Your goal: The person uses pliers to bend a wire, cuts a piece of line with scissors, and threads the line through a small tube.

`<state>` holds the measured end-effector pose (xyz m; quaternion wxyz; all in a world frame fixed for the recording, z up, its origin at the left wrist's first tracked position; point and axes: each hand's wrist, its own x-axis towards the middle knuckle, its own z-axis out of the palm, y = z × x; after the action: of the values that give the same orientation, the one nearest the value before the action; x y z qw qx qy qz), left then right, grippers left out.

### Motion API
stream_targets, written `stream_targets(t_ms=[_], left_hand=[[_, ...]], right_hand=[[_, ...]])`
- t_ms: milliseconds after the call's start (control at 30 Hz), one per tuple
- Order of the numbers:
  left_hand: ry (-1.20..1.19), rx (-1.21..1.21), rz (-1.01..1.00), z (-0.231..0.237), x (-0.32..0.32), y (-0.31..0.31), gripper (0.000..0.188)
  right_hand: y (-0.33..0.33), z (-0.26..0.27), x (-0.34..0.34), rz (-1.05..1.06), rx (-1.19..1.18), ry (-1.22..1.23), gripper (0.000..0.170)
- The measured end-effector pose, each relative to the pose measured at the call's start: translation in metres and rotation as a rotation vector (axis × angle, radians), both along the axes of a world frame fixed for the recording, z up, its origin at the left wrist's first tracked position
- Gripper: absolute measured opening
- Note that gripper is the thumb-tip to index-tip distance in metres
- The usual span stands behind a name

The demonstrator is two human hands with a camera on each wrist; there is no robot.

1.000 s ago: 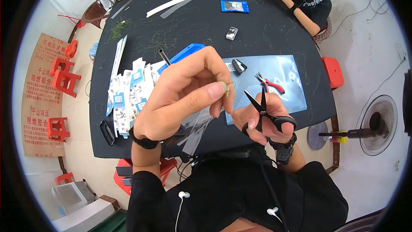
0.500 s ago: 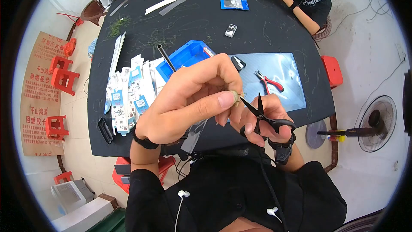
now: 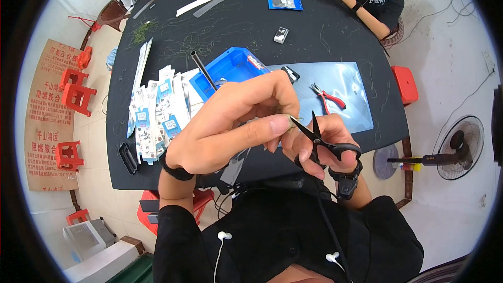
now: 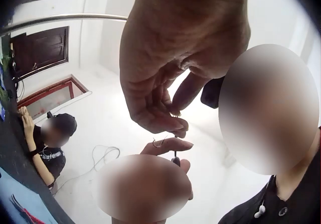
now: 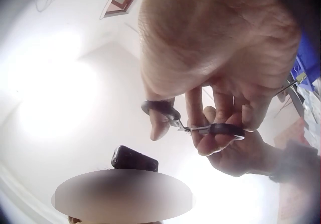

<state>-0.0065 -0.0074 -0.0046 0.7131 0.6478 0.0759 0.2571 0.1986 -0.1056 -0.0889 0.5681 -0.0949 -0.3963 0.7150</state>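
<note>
We hold the scissors (image 3: 317, 141) in mid-air with blades parted, a tip by a thin strand (image 3: 299, 119) — our left grip (image 3: 230, 128) pinches it, while our right grip (image 3: 332, 127) curls round the handles. Beyond, on the counter (image 3: 306, 23), red-handled pliers (image 3: 335, 100) lie on a bluish sheet (image 3: 348, 79).

Between left hand (image 3: 230, 126) and right hand (image 3: 331, 132): open scissors (image 3: 317, 140) block the way | Past left hand: blue bin (image 3: 230, 71), slanting tube (image 3: 203, 69) | Above pliers (image 3: 332, 99): free room
</note>
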Motion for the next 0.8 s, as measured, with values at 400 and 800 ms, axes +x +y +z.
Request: stream_targets(t_ms=[400, 800], left_hand=[[0.022, -0.010, -0.056, -0.001, 0.003, 0.000, 0.017], [0.149, 0.560, 0.318, 0.004, 0.008, -0.005, 0.012]], right_hand=[[-0.002, 0.006, -0.001, 0.006, -0.007, -0.057, 0.076], [0.013, 0.039, 0.010, -1.143, 0.725, -0.804, 0.050]])
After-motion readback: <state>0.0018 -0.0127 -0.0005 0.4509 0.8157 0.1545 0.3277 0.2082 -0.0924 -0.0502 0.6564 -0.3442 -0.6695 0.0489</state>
